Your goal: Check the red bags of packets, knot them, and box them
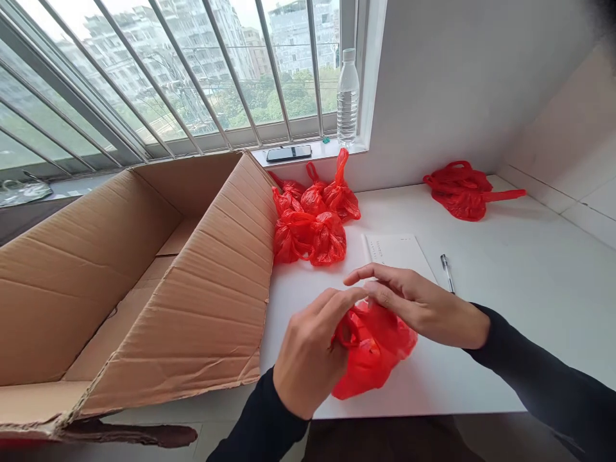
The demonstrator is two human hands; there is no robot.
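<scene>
A red plastic bag (pixel 373 359) sits near the front edge of the white table, bunched up at its top. My left hand (pixel 320 343) is closed on the bag's gathered left side, where a loop of plastic shows by the fingers. From the right, my right hand (pixel 414 305) reaches over the top with its index finger stretched out and the other fingers closed on the plastic. The fingertips of both hands meet above the bag, and parts of the grip are hidden. Behind them lies a white notebook (pixel 402 250) with printed marks, a pen (pixel 447 273) to its right.
A large open cardboard box (pixel 192 308) stands at the left. Several tied red bags (pixel 327 240) cluster against it. More red bags (pixel 464 192) lie flat at the back right. A phone (pixel 289 153) and a water bottle (pixel 347 102) rest on the sill of the barred window.
</scene>
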